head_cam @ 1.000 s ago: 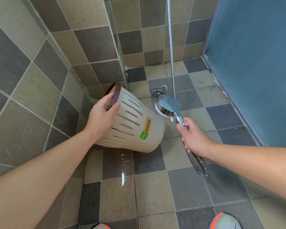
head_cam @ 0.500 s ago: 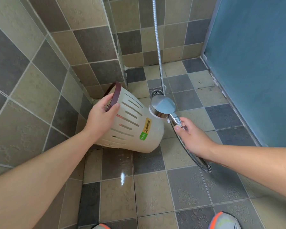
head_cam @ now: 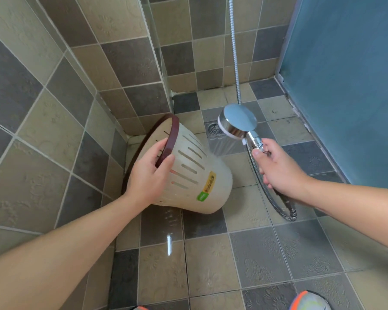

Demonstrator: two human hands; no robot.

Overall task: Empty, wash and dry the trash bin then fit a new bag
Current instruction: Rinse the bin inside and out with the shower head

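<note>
Left hand (head_cam: 148,173) clamped on rim of bin (head_cam: 188,173), tipped on its side at 9 o'clock of the drain (head_cam: 213,128). Right hand (head_cam: 276,168) closed round shower head (head_cam: 238,120) handle, spray grazing the bin's base. Best to rotate bin under spray, aiming through slots.

Shower head drawn back from the bin; spray now visible.

My right hand (head_cam: 278,168) has carried the shower head (head_cam: 236,120) away from the trash bin (head_cam: 188,173): one second ago its face sat against the bin's base, now it stands clear, up and to the right, over the floor drain (head_cam: 213,128). Water (head_cam: 224,145) now shows as a fan running from the head down to the bin's base end. The hose (head_cam: 234,52) has shifted with it. My left hand (head_cam: 148,173) has tipped the bin, so more of its dark rim (head_cam: 169,139) and inner wall now show.
</note>
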